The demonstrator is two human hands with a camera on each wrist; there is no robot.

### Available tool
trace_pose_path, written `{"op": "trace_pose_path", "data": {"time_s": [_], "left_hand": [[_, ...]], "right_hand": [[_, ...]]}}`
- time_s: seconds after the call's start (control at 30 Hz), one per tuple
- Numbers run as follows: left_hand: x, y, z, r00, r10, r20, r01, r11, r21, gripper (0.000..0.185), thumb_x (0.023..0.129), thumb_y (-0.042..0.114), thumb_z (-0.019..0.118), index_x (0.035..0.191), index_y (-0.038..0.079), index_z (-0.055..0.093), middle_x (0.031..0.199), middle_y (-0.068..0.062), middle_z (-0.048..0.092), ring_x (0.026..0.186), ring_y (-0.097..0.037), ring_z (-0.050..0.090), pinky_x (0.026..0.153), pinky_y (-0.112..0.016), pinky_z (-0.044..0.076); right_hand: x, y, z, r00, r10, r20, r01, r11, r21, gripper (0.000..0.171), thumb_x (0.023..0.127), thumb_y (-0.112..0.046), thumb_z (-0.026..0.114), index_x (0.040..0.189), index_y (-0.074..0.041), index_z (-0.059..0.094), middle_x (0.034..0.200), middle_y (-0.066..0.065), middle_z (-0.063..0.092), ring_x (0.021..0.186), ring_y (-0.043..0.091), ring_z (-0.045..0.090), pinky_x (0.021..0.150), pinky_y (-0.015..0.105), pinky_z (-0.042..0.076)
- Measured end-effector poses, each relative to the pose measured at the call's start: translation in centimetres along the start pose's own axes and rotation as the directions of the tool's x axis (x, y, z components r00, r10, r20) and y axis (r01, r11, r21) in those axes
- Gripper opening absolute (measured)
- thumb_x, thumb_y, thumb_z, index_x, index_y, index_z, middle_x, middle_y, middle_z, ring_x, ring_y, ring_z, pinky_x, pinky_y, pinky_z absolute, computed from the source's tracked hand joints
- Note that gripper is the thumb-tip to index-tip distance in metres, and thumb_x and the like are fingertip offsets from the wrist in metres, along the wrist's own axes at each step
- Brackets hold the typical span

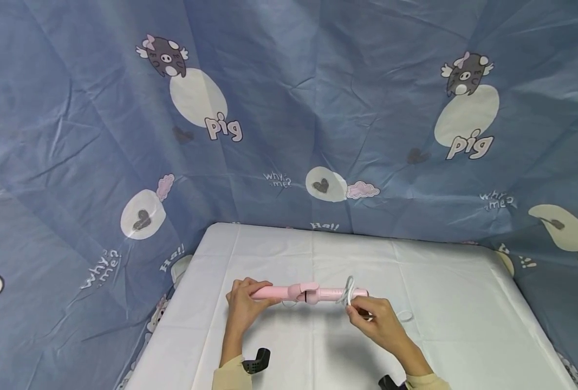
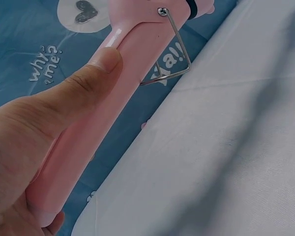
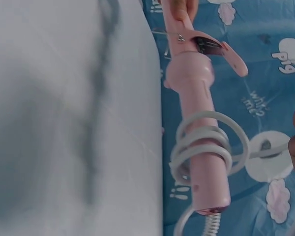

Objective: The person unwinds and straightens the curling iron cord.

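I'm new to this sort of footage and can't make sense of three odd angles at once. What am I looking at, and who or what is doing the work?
No machine here: a person works with bare hands, wearing three cameras. The wide view comes from the head, looking down at a table in a white cloth, backed by blue cartoon-pig fabric. The close views come from each wrist. The left hand grips one end of a pink plastic curling iron; its thumb lies along the barrel. The right hand pinches the iron's white cord, which is coiled in loops round the other end.
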State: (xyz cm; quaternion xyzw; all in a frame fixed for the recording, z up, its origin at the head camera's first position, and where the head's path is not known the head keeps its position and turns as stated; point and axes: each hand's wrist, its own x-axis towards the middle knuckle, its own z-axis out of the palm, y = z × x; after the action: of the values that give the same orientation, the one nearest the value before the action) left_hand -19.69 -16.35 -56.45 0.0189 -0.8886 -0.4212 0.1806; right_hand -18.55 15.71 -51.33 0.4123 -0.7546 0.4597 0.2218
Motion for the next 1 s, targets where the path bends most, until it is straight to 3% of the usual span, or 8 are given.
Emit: {"op": "trace_pose_path", "data": {"time_s": [0.2,0.33,0.6,1.0], "left_hand": [[-0.2,0.2,0.2,1.000,0.015,0.013,-0.015,1.000,-0.001,0.044,0.054,0.047,0.087,0.091,0.026,0.075,0.082,0.011,0.061,0.085,-0.010,0.043,0.082,-0.038,0.023],[-0.3,0.2,0.2,1.000,0.019,0.016,-0.019,1.000,0.001,0.043,0.054,0.046,0.088,0.091,0.026,0.075,0.082,0.011,0.061,0.085,-0.009,0.043,0.082,-0.039,0.022],[-0.4,0.0,0.1,0.999,0.032,0.025,-0.033,0.999,0.013,0.041,0.054,0.046,0.088,0.090,0.029,0.074,0.082,0.013,0.061,0.086,-0.009,0.044,0.083,-0.040,0.022],[-0.6,-0.1,0.2,0.998,0.025,0.053,-0.025,1.000,0.004,0.041,0.054,0.044,0.088,0.090,0.031,0.074,0.082,0.014,0.060,0.087,-0.008,0.043,0.085,-0.040,0.022]], "right_hand": [[0.6,0.5,-1.2,0.998,0.058,0.037,-0.058,0.998,-0.012,0.026,0.081,0.006,0.065,0.079,-0.019,0.061,0.065,-0.011,0.055,0.059,-0.007,0.048,0.053,0.009,0.042],[0.9,0.9,-1.9,0.998,0.043,0.042,-0.041,0.999,-0.035,0.023,0.081,0.006,0.066,0.080,-0.016,0.064,0.069,-0.011,0.059,0.061,-0.005,0.053,0.057,0.010,0.045],[1.5,1.8,-2.7,0.999,-0.029,0.014,0.031,0.993,-0.112,0.017,0.078,0.004,0.070,0.084,-0.012,0.069,0.075,-0.012,0.060,0.065,-0.003,0.049,0.056,0.010,0.038],[1.9,3.0,-3.7,1.000,-0.018,-0.015,0.014,0.975,-0.224,0.018,0.076,0.000,0.074,0.090,-0.012,0.073,0.077,-0.009,0.065,0.070,0.002,0.055,0.064,0.015,0.042]]}}
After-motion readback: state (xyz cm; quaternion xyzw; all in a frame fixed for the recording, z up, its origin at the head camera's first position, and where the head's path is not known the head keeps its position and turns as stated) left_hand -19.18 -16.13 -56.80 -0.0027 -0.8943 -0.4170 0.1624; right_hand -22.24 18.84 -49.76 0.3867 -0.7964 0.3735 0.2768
